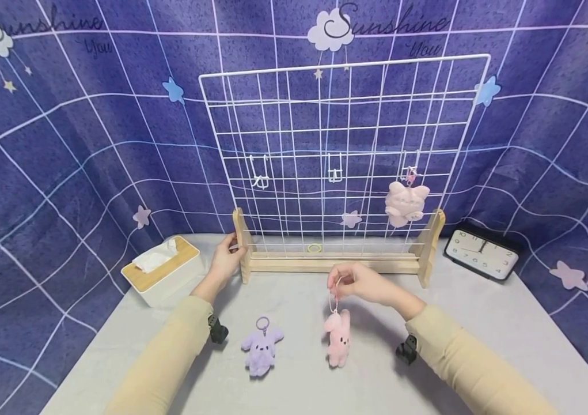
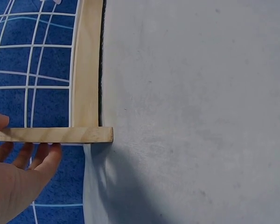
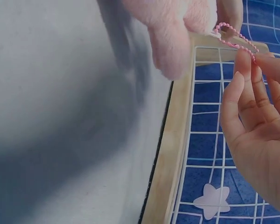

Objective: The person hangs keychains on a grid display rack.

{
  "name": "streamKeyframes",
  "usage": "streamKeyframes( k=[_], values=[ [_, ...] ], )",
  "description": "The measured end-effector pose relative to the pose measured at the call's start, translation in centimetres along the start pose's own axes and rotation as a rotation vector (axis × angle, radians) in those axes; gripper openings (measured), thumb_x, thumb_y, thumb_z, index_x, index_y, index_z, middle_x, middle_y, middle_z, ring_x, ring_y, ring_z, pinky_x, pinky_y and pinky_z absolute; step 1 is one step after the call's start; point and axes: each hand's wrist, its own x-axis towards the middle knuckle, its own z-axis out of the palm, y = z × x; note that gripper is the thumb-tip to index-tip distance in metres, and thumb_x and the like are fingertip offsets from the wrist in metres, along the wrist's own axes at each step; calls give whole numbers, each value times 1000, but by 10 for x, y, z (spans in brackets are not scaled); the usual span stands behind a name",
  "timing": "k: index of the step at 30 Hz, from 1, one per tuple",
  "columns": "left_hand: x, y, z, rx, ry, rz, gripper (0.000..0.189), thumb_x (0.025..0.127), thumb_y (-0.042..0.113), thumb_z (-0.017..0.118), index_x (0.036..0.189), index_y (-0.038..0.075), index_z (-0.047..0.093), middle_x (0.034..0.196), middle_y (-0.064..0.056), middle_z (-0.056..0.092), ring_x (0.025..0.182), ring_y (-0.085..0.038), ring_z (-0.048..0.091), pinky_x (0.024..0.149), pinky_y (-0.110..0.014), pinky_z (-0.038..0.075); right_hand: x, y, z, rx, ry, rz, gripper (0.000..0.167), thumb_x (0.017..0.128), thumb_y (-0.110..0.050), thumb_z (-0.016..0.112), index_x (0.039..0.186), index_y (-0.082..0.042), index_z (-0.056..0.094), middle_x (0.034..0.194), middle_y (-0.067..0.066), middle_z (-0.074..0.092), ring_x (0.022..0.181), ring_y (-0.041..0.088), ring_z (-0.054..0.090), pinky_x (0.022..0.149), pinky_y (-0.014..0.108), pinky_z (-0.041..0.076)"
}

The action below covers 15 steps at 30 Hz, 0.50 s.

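Note:
My right hand (image 1: pixel 358 282) pinches the pink bead chain (image 3: pixel 238 44) of a pink plush bunny keychain (image 1: pixel 338 340). The bunny dangles upright below my fingers, over the table; the right wrist view shows only part of its fluffy body (image 3: pixel 170 37). With thumb and fingers on opposite faces, my left hand (image 1: pixel 225 259) holds the wooden end piece (image 2: pixel 56 135) of the rack's stand. Above the stand rises a white wire grid rack (image 1: pixel 319 132). On its right hook hangs a light pink plush keychain (image 1: pixel 406 204). A purple plush keychain (image 1: pixel 261 351) lies on the table, its ring pointing toward the rack.
Two hooks, the left (image 1: pixel 260 180) and middle (image 1: pixel 334 174), carry no plush. A tissue box (image 1: pixel 169 282) stands left of the rack, a black-framed clock (image 1: pixel 480 252) right of it. Behind hangs a blue patterned curtain (image 1: pixel 117 115). A small yellow ring (image 1: pixel 314 248) shows behind the grid's base.

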Motion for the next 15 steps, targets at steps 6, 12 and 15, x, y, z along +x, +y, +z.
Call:
streamKeyframes(
  k=[6, 12, 15],
  values=[
    [-3, 2, -2, 6, 2, 3, 53, 100, 0, 56, 150, -8, 39, 140, -34, 50, 128, -49, 52, 109, -53, 46, 7, -8, -3, -8, 1, 5, 11, 91, 7, 65, 102, 6, 65, 97, 30, 66, 83, 25, 68, 80, 41, 62],
    [-3, 5, -1, 10, -8, 18, 54, 100, 1, 55, 150, -9, 38, 140, -35, 50, 126, -50, 53, 109, -55, 46, 10, -18, -8, -24, 10, 3, 11, 93, 6, 63, 104, 7, 64, 94, 22, 67, 82, 28, 69, 81, 43, 61],
    [-3, 4, -1, 9, -3, 12, 54, 101, 2, 55, 151, -9, 38, 140, -35, 50, 126, -49, 53, 109, -54, 46, 13, -24, -10, -24, 12, 0, 10, 94, 4, 64, 103, 5, 65, 92, 21, 67, 82, 28, 68, 83, 40, 61]
  ],
)
